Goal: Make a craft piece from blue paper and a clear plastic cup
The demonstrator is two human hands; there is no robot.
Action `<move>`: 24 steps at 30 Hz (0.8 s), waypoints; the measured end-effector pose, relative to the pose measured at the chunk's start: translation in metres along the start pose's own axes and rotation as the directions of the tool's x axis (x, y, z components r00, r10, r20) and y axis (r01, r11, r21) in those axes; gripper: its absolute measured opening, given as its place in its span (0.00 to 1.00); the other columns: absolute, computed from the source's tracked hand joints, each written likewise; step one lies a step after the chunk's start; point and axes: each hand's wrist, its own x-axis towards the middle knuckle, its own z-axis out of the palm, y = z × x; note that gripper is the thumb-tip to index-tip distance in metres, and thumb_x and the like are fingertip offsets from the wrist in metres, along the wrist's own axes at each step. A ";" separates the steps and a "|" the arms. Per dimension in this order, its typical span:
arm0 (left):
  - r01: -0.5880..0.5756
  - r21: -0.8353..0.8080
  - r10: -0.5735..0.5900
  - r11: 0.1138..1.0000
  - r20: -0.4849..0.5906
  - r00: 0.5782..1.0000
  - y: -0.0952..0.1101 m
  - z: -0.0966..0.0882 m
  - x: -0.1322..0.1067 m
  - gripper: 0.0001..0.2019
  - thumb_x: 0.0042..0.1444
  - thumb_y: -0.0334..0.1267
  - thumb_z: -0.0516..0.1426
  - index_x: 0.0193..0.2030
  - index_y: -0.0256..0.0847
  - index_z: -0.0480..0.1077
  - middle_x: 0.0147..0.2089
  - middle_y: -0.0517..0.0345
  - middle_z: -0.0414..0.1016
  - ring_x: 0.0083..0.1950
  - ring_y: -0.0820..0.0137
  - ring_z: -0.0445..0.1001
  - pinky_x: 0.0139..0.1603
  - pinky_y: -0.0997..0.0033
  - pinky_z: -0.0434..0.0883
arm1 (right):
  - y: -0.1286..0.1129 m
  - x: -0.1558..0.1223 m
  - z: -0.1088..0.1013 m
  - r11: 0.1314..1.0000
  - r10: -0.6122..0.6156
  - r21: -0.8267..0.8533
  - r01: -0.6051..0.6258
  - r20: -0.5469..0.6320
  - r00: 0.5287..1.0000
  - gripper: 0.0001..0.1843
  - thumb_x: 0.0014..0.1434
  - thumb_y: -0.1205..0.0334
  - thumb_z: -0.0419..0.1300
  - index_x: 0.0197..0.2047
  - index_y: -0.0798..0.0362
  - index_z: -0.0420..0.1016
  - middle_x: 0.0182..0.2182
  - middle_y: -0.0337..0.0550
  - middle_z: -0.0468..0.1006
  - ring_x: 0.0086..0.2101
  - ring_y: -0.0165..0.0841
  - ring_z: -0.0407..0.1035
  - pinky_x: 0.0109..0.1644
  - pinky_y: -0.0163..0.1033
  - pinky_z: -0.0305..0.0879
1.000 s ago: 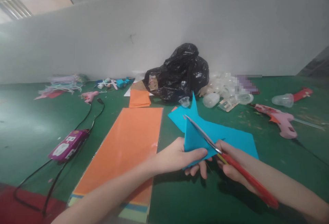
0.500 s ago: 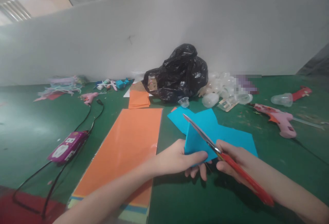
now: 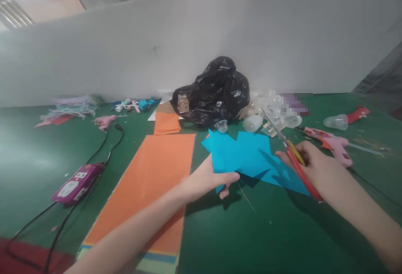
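My left hand (image 3: 216, 177) is closed on a piece of blue paper (image 3: 224, 152), thumb on the near side and fingers partly hidden behind it. More blue paper (image 3: 282, 173) lies on the green table behind and to the right. In my right hand (image 3: 310, 163) are scissors (image 3: 297, 161) with red and yellow handles, their blades pointing up and to the left, apart from the paper. A pack of orange paper sheets (image 3: 153, 182) lies under and beside my left forearm.
Small orange sheets (image 3: 166, 123) and a black plastic bag (image 3: 220, 94) sit at the back. Clear plastic cups (image 3: 253, 123) are piled right of the bag. Pink glue guns lie at right (image 3: 336, 146) and left (image 3: 105, 122). A purple power strip (image 3: 78, 183) with black cords is at left.
The scissors have moved right and up, away from the blue paper. My left hand has shifted slightly left, and its blue paper now tilts flatter.
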 end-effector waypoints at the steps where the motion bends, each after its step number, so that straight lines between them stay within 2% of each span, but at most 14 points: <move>1: -0.009 -0.023 0.009 1.000 -0.011 1.000 -0.001 -0.001 0.001 0.21 0.55 0.45 0.70 0.45 0.42 0.64 0.26 0.70 0.68 0.21 0.78 0.66 0.23 0.76 0.66 | 0.004 0.004 -0.001 0.995 0.032 -0.091 -0.030 0.014 0.999 0.28 0.59 0.25 0.56 0.31 0.41 0.60 0.15 0.37 0.68 0.16 0.39 0.65 0.22 0.42 0.58; 4: 0.001 -0.085 -0.006 0.996 -0.055 0.998 -0.002 -0.001 0.001 0.28 0.53 0.47 0.72 0.51 0.44 0.61 0.25 0.73 0.63 0.23 0.78 0.61 0.21 0.77 0.64 | 0.015 0.011 0.004 0.974 0.030 -0.228 -0.010 0.085 0.996 0.24 0.63 0.30 0.54 0.38 0.43 0.67 0.23 0.46 0.78 0.22 0.47 0.74 0.24 0.44 0.60; 7: 0.058 -0.131 -0.069 0.990 -0.081 0.994 0.000 -0.001 0.000 0.31 0.54 0.54 0.70 0.53 0.45 0.60 0.26 0.73 0.60 0.22 0.79 0.56 0.19 0.78 0.59 | 0.027 0.012 0.018 0.954 -0.107 -0.260 0.150 0.174 0.979 0.20 0.63 0.39 0.57 0.43 0.47 0.72 0.33 0.52 0.83 0.31 0.51 0.79 0.28 0.45 0.64; 9: 0.091 -0.166 -0.104 0.982 -0.070 0.992 0.000 -0.001 0.000 0.26 0.57 0.59 0.66 0.48 0.45 0.61 0.24 0.72 0.60 0.21 0.78 0.55 0.19 0.77 0.57 | 0.033 0.012 0.026 0.935 -0.261 -0.199 0.292 0.171 0.950 0.18 0.64 0.41 0.57 0.42 0.47 0.74 0.40 0.54 0.83 0.39 0.53 0.79 0.37 0.48 0.71; 11: 0.123 -0.199 -0.133 0.972 -0.040 0.990 -0.002 -0.002 0.001 0.24 0.60 0.64 0.60 0.41 0.44 0.61 0.20 0.71 0.58 0.19 0.77 0.54 0.19 0.76 0.56 | 0.034 0.011 0.029 0.913 -0.384 -0.123 0.390 0.075 0.921 0.20 0.66 0.40 0.54 0.44 0.47 0.75 0.47 0.56 0.82 0.48 0.56 0.76 0.47 0.55 0.72; 14: 0.169 -0.194 -0.174 0.966 -0.011 0.985 -0.007 -0.002 0.003 0.28 0.62 0.69 0.53 0.31 0.43 0.60 0.17 0.67 0.57 0.19 0.77 0.53 0.20 0.74 0.54 | 0.022 0.005 0.022 0.905 -0.424 0.030 0.425 -0.030 0.905 0.22 0.69 0.38 0.52 0.46 0.47 0.75 0.51 0.56 0.79 0.55 0.58 0.72 0.56 0.62 0.69; 15: 0.179 -0.177 -0.185 0.968 -0.016 0.983 -0.008 -0.001 0.003 0.30 0.62 0.70 0.52 0.29 0.43 0.60 0.17 0.66 0.58 0.19 0.77 0.54 0.21 0.73 0.54 | 0.014 0.000 0.018 0.903 -0.416 0.114 0.415 -0.014 0.909 0.22 0.68 0.38 0.54 0.47 0.47 0.75 0.51 0.55 0.79 0.55 0.57 0.71 0.58 0.63 0.69; 17: 0.182 -0.130 -0.190 0.975 -0.056 0.980 -0.009 0.001 0.002 0.30 0.62 0.70 0.53 0.30 0.43 0.62 0.18 0.65 0.60 0.19 0.76 0.56 0.21 0.73 0.54 | -0.004 -0.013 0.012 0.883 -0.391 0.329 0.334 0.124 0.912 0.22 0.67 0.38 0.57 0.51 0.45 0.76 0.52 0.52 0.79 0.52 0.51 0.75 0.56 0.59 0.72; 19: 0.170 -0.079 -0.178 0.982 -0.116 0.977 -0.009 0.004 0.000 0.28 0.61 0.69 0.55 0.36 0.41 0.66 0.20 0.65 0.63 0.20 0.75 0.59 0.22 0.73 0.55 | -0.023 -0.029 0.011 0.848 -0.385 0.479 0.228 0.260 0.885 0.20 0.65 0.39 0.60 0.52 0.43 0.76 0.53 0.48 0.80 0.51 0.48 0.76 0.53 0.53 0.76; 20: 0.162 -0.055 -0.168 0.985 -0.145 0.975 -0.008 0.005 -0.002 0.28 0.61 0.68 0.56 0.41 0.41 0.68 0.22 0.65 0.64 0.22 0.75 0.61 0.23 0.74 0.56 | -0.031 -0.038 0.012 0.838 -0.387 0.513 0.185 0.319 0.865 0.18 0.66 0.41 0.60 0.51 0.42 0.75 0.52 0.47 0.81 0.52 0.47 0.76 0.54 0.52 0.75; 22: 0.162 -0.001 -0.159 0.987 -0.191 0.969 -0.007 0.008 -0.006 0.30 0.62 0.66 0.58 0.55 0.41 0.69 0.28 0.63 0.69 0.26 0.74 0.64 0.26 0.73 0.60 | -0.044 -0.053 0.018 0.815 -0.379 0.560 0.147 0.324 0.867 0.15 0.63 0.44 0.63 0.47 0.44 0.75 0.45 0.44 0.81 0.48 0.45 0.77 0.53 0.50 0.76; 24: 0.205 0.061 -0.186 0.977 -0.230 0.955 -0.005 0.011 -0.010 0.35 0.63 0.65 0.58 0.67 0.42 0.64 0.34 0.60 0.72 0.31 0.71 0.67 0.30 0.72 0.64 | -0.052 -0.063 0.025 0.796 -0.356 0.591 0.130 0.283 0.890 0.15 0.62 0.45 0.64 0.45 0.45 0.72 0.41 0.43 0.79 0.44 0.43 0.76 0.48 0.48 0.77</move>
